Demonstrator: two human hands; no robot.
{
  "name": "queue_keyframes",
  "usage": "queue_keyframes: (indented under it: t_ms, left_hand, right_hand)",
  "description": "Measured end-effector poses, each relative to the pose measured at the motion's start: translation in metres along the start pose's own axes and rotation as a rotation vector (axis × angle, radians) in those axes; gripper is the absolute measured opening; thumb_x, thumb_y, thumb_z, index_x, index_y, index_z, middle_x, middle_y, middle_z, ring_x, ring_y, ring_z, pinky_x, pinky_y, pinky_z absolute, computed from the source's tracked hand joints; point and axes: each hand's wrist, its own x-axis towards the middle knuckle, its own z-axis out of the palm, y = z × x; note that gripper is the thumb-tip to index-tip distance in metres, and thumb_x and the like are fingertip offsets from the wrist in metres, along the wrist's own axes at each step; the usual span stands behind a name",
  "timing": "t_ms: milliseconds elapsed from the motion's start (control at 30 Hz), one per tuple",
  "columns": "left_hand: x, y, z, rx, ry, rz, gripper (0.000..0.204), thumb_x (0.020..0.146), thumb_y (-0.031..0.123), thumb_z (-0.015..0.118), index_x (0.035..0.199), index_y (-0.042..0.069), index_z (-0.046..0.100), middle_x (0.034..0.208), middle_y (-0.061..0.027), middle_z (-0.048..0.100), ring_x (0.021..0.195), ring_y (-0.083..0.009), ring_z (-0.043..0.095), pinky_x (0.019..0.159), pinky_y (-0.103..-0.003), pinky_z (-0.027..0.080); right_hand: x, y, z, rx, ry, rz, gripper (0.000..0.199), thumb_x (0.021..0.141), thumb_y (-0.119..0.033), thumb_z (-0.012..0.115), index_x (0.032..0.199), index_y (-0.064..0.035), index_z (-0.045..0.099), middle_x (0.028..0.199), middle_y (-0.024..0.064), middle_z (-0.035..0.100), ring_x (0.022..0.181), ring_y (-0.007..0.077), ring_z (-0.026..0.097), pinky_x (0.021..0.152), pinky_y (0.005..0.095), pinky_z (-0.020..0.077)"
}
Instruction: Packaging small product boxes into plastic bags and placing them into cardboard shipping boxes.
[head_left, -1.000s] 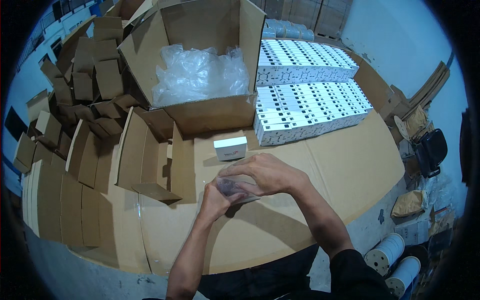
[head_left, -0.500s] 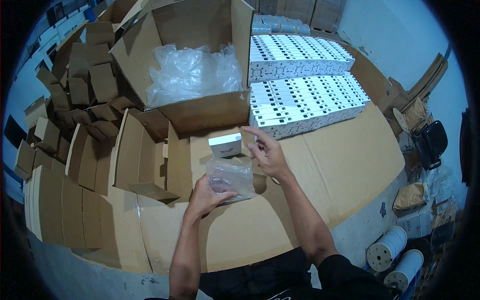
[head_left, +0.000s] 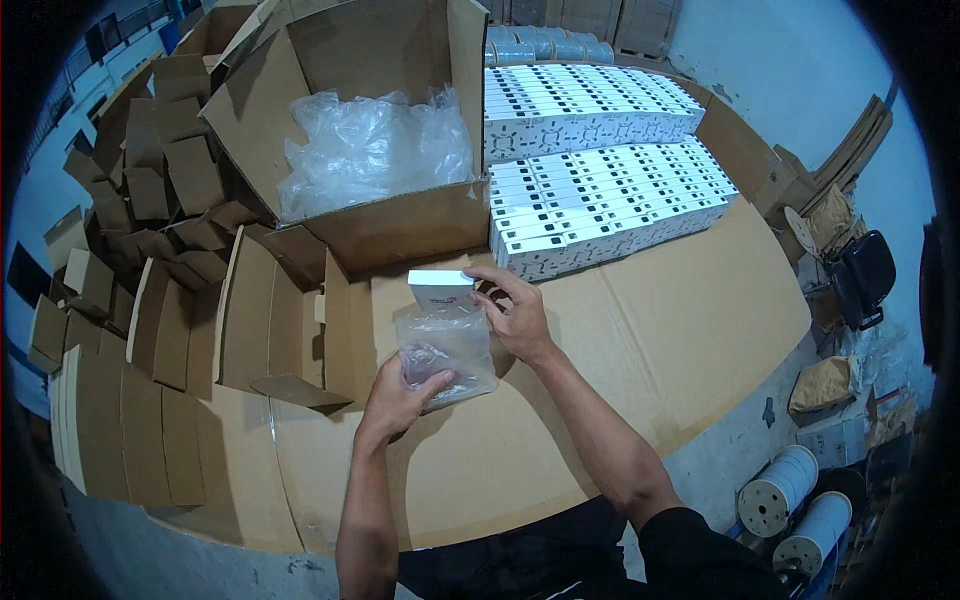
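Note:
My left hand (head_left: 395, 398) grips a clear plastic bag (head_left: 445, 350) from its lower left side, thumb across the front. A small white box (head_left: 441, 289) with a small printed mark stands upright at the bag's upper edge. Whether the box's lower edge is inside the bag's mouth, I cannot tell. My right hand (head_left: 518, 318) is closed at the box's right end, index finger at the top corner and thumb below. An open, empty brown carton (head_left: 262, 330) sits to the left of the bag.
Behind stands a large open carton (head_left: 400, 225) full of clear plastic bags (head_left: 375, 150). Rows of white boxes (head_left: 610, 205) are stacked at the back right. Many opened brown cartons (head_left: 165, 180) pile up at left. Cable spools (head_left: 778, 490) lie on the floor at right.
My right hand has come in from the right and closed on the end of the white box. The bag is lifted toward the box and appears spread flatter in my left hand.

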Motion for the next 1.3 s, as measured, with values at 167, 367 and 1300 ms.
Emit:
queue_keyframes:
  t_ms: [167,367,1300]
  left_hand:
    - [0.001,-0.003,-0.006,-0.021,-0.001,0.014,0.035,0.088,0.010,0.079,0.118,-0.001,0.064,0.106,-0.0081,0.072,0.096,-0.0146,0.068,0.086,-0.031,0.055]
    - [0.000,0.001,-0.006,0.020,-0.014,0.031,0.030,0.088,0.008,0.078,0.114,-0.001,0.067,0.102,-0.0068,0.073,0.093,-0.0137,0.068,0.085,-0.031,0.055]
    - [-0.001,-0.003,-0.012,0.059,0.006,0.053,0.045,0.083,0.009,0.084,0.122,-0.003,0.066,0.108,-0.0095,0.075,0.100,-0.0153,0.068,0.092,-0.032,0.054]
  right_hand:
    - [-0.001,-0.009,-0.001,0.084,0.026,0.132,0.032,0.088,0.006,0.070,0.119,-0.0017,0.066,0.098,0.0083,0.070,0.088,0.0134,0.070,0.076,0.0288,0.0594]
    - [-0.002,-0.005,-0.004,0.455,0.181,0.220,0.028,0.093,0.006,0.067,0.117,0.0017,0.053,0.102,0.0113,0.066,0.091,0.0155,0.070,0.080,0.0278,0.0601]
    - [-0.007,-0.014,-0.021,0.523,-0.054,0.295,0.023,0.087,-0.001,0.070,0.105,-0.0043,0.055,0.095,0.0008,0.056,0.089,0.0089,0.056,0.079,0.0253,0.0471]
